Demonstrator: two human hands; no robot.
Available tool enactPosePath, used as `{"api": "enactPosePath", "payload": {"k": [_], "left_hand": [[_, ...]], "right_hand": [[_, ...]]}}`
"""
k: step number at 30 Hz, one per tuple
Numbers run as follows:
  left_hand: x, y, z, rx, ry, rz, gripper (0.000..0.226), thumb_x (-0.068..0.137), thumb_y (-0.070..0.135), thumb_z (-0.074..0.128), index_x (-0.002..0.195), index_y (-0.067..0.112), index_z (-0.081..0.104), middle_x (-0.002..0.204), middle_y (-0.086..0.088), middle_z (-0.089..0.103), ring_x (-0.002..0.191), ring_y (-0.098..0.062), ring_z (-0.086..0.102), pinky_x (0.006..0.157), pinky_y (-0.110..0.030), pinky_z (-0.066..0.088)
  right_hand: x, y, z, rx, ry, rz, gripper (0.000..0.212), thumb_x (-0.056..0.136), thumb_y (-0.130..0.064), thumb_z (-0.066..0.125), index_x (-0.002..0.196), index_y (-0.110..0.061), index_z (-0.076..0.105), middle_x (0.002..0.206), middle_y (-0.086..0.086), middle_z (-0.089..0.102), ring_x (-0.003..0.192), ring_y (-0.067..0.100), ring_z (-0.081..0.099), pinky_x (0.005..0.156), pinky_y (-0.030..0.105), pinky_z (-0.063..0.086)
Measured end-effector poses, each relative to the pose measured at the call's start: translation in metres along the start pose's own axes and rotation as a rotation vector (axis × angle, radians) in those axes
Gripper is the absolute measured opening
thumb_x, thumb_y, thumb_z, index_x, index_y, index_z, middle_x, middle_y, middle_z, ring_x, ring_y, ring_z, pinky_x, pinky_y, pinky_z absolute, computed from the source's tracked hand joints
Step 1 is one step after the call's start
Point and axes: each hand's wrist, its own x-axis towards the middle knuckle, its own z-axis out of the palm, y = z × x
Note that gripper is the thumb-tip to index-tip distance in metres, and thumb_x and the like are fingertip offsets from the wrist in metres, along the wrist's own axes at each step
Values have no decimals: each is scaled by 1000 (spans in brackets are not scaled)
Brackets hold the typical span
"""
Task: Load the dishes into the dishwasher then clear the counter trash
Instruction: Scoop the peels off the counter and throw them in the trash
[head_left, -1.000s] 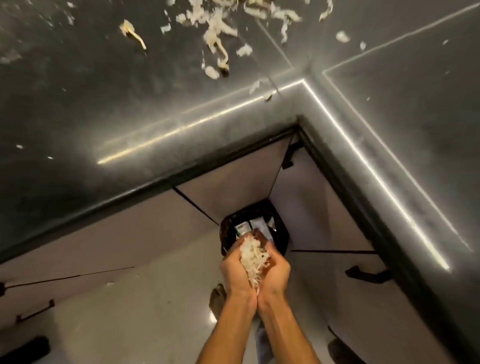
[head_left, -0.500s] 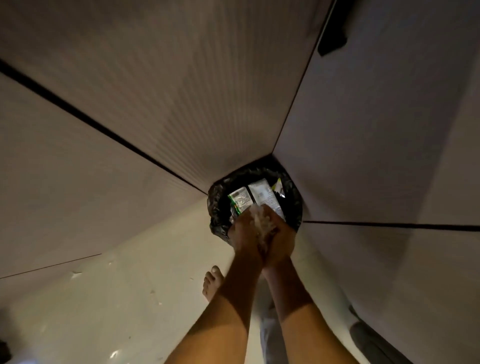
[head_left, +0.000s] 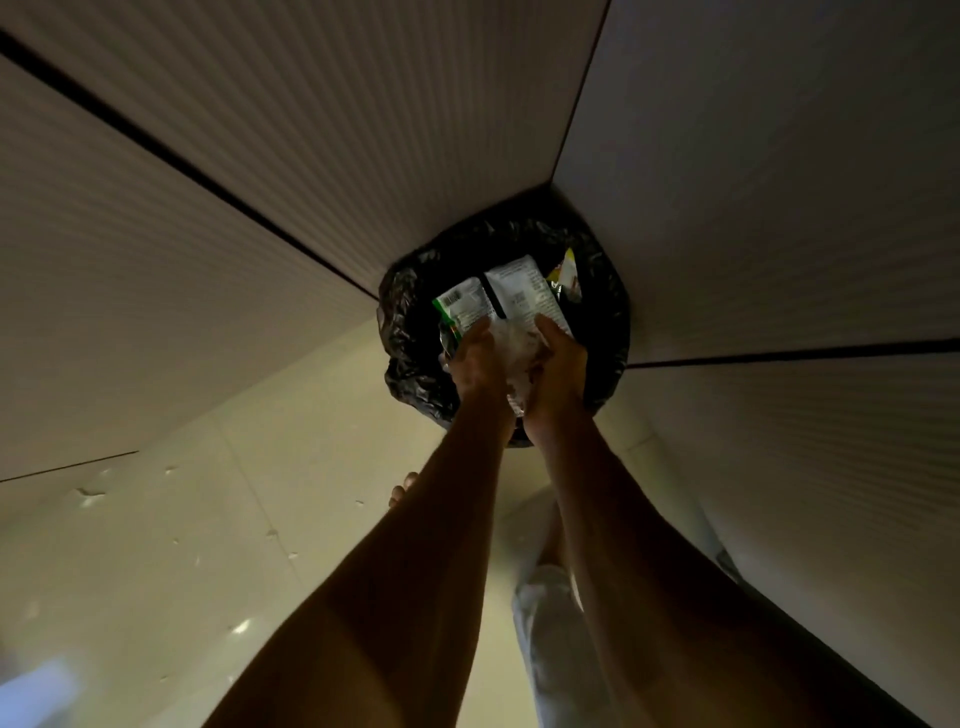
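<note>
On the left, the pale shiny floor (head_left: 208, 545) had a few small white bits (head_left: 88, 496) lying on it. Above it stood a pale ribbed cupboard front (head_left: 208, 260) with a thin dark line across it.

A round bin with a crinkly black plastic bag (head_left: 410, 332) sat on the floor, right in the corner where the two cupboard fronts met. Bare toes (head_left: 402, 491) peeked out beside the left arm, near the bin.

Both arms reached out over the near edge of the bin. The left hand (head_left: 475, 364) was cupped, its fingers bent a little round a heap of pale shredded scraps (head_left: 514, 353). The right hand (head_left: 558, 369) was cupped the same way on the other side, so the heap was held between the two palms, above the bin's open top. The heap was long and thin. It ran from the wrists out to the fingertips, pointing at the far corner.

Inside the bin, just past the fingertips, lay a white and green packet with a barcode (head_left: 462, 306). Beside it was a long white printed packet (head_left: 519, 293), its long side running from the far edge down to the right hand. A small yellow and white wrapper (head_left: 569, 273) sat to the right of that.

Below the right arm was a pale trouser leg (head_left: 545, 623). On the right stood a smooth pale cupboard front (head_left: 779, 208).
</note>
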Motion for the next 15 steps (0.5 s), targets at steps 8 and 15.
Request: {"api": "enactPosePath", "payload": {"k": [8, 15], "left_hand": [[-66, 49, -21, 89, -117, 70, 47, 101, 36, 40, 144, 16, 41, 149, -7, 41, 138, -26, 37, 114, -43, 31], [-85, 21, -48, 55, -103, 4, 21, 103, 24, 40, 108, 14, 58, 94, 5, 56, 81, -7, 51, 76, -21, 41]], "right_hand": [[-66, -50, 17, -62, 21, -15, 25, 103, -31, 40, 112, -21, 61, 94, -10, 55, 86, 6, 51, 85, 28, 37], [-109, -35, -4, -38, 113, 15, 28, 102, -22, 43, 126, -16, 58, 108, -3, 58, 97, 13, 55, 93, 32, 43]]}}
